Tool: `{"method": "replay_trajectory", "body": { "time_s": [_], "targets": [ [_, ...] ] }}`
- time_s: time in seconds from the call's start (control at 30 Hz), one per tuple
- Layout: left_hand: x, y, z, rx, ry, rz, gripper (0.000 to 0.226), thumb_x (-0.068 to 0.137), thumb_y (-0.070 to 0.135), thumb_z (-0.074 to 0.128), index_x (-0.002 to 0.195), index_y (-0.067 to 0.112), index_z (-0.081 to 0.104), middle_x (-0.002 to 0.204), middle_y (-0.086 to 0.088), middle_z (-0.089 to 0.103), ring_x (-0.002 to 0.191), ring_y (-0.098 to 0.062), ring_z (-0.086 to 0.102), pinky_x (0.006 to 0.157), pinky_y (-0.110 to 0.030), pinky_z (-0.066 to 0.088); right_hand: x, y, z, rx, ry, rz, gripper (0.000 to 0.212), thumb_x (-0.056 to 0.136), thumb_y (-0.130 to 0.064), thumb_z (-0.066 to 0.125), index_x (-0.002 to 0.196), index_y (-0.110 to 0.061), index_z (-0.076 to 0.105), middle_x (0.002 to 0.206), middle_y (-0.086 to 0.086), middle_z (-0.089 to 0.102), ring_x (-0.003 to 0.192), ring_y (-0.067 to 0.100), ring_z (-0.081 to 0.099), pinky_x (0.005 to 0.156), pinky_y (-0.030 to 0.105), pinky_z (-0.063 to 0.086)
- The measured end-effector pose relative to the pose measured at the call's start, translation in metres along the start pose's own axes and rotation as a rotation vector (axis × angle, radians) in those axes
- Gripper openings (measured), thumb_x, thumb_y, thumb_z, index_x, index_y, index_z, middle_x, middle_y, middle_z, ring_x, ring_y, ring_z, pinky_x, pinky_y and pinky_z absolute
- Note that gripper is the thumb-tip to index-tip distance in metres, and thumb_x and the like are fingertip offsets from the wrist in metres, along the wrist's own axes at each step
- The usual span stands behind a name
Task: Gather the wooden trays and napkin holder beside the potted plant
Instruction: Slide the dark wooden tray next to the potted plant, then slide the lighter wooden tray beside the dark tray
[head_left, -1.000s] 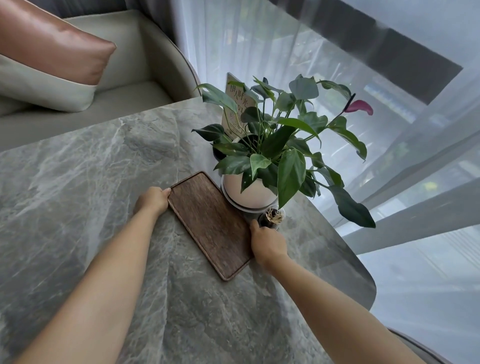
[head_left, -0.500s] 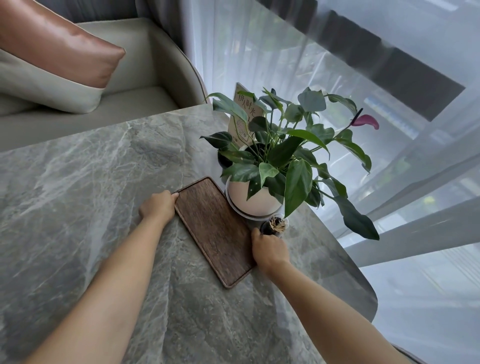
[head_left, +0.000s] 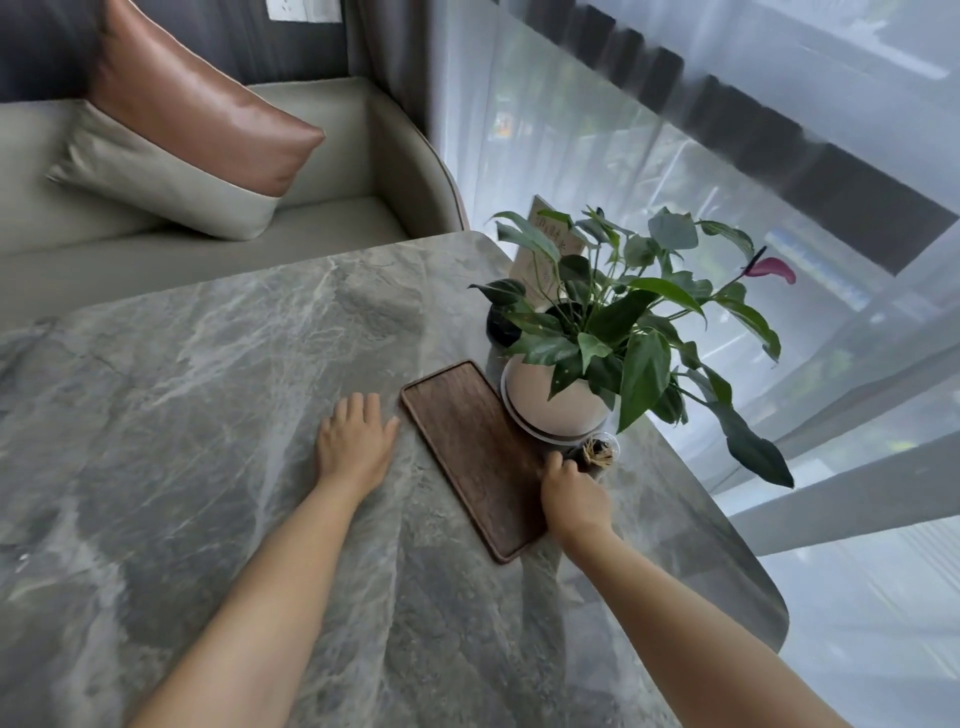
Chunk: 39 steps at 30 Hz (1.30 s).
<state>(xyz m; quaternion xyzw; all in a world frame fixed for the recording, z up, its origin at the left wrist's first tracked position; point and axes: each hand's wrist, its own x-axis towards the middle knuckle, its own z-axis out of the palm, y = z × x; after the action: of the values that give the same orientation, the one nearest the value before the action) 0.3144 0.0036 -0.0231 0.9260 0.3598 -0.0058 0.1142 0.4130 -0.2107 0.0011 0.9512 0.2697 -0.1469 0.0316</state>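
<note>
A dark wooden tray (head_left: 470, 449) lies flat on the grey marble table (head_left: 208, 415), its long right edge against the saucer of the potted plant (head_left: 558, 397). My left hand (head_left: 353, 441) rests flat on the table just left of the tray, fingers spread, not touching it. My right hand (head_left: 571, 493) sits at the tray's right edge, its fingers curled by a small clear toothpick jar (head_left: 600, 452). Whether those fingers grip the tray or the jar is hidden. I see no napkin holder.
A card sign (head_left: 545, 249) and a small black object (head_left: 501, 327) stand behind the plant. A grey sofa with a brown and beige cushion (head_left: 182, 130) lies beyond the table. Sheer curtains (head_left: 779, 208) hang to the right, past the table's rounded edge.
My left hand has come off the tray's far corner and now lies open on the table. The view has tilted up. The tray and my right hand stay put.
</note>
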Motion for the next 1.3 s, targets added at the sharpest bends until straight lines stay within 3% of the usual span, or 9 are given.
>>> {"method": "replay_trajectory", "body": {
  "time_s": [0.07,0.17,0.23,0.33,0.53,0.9,1.3],
  "targets": [
    [-0.015,-0.013,0.002,0.047,-0.048,0.025,0.060,0.098,0.038,0.032,0.147,0.006,0.021,0.156,-0.015,0.023,0.144,-0.026,0.021,0.116,-0.045,0.019,-0.008,-0.012,-0.003,-0.006,0.039,-0.038,0.026,0.099,-0.015,0.029,0.121,-0.005,0.039,0.123,0.018,0.050,0.110,0.034,0.054,0.071,0.044,0.050],
    [-0.038,-0.037,0.001,0.106,-0.088,0.012,0.065,0.098,0.042,0.022,0.150,0.011,-0.002,0.161,-0.005,-0.004,0.149,-0.018,-0.004,0.120,-0.046,0.000,-0.018,-0.035,-0.007,-0.024,0.079,-0.124,0.036,0.100,-0.030,0.030,0.125,-0.004,0.035,0.131,0.018,0.042,0.116,0.035,0.047,0.081,0.043,0.049],
    [-0.054,-0.055,-0.006,0.112,-0.090,-0.009,0.066,0.098,0.044,0.019,0.150,0.012,-0.006,0.161,-0.003,-0.008,0.149,-0.017,-0.008,0.120,-0.045,-0.003,-0.023,-0.053,-0.008,-0.028,0.096,-0.184,0.048,0.100,-0.034,0.030,0.135,-0.002,0.026,0.144,0.022,0.030,0.127,0.036,0.037,0.096,0.042,0.043],
    [-0.080,-0.086,-0.018,0.109,-0.075,-0.033,0.066,0.098,0.044,0.021,0.150,0.013,-0.006,0.161,-0.003,-0.008,0.149,-0.016,-0.007,0.120,-0.044,-0.005,-0.033,-0.085,-0.013,-0.029,0.097,-0.280,0.064,0.100,-0.038,0.027,0.147,-0.005,0.000,0.158,0.018,0.002,0.145,0.032,0.011,0.115,0.042,0.020],
    [-0.149,-0.150,-0.037,0.090,-0.018,-0.124,0.069,0.097,0.046,0.023,0.150,0.013,-0.005,0.161,-0.003,-0.007,0.149,-0.018,-0.006,0.121,-0.042,-0.004,-0.064,-0.157,-0.014,-0.045,0.127,-0.454,0.069,0.098,-0.047,0.017,0.143,-0.010,-0.020,0.156,0.006,-0.021,0.145,0.024,-0.017,0.119,0.041,-0.003],
    [-0.303,-0.267,-0.047,0.110,-0.053,-0.420,0.067,0.097,0.050,0.014,0.148,0.016,-0.013,0.160,0.001,-0.015,0.148,-0.015,-0.014,0.120,-0.041,-0.009,-0.177,-0.290,0.037,-0.023,-0.011,-0.739,0.071,0.097,-0.051,0.018,0.142,-0.015,-0.024,0.155,0.002,-0.024,0.143,0.021,-0.022,0.117,0.040,-0.011],
    [-0.418,-0.400,-0.073,0.024,-0.064,-0.748,0.066,0.098,0.047,0.018,0.150,0.014,-0.006,0.161,-0.003,-0.009,0.149,-0.016,-0.006,0.122,-0.036,0.001,-0.287,-0.386,0.096,-0.106,-0.186,-0.890,0.068,0.098,-0.046,0.023,0.146,-0.014,-0.013,0.158,0.006,-0.016,0.145,0.027,-0.015,0.119,0.041,-0.003]
  ]
}}
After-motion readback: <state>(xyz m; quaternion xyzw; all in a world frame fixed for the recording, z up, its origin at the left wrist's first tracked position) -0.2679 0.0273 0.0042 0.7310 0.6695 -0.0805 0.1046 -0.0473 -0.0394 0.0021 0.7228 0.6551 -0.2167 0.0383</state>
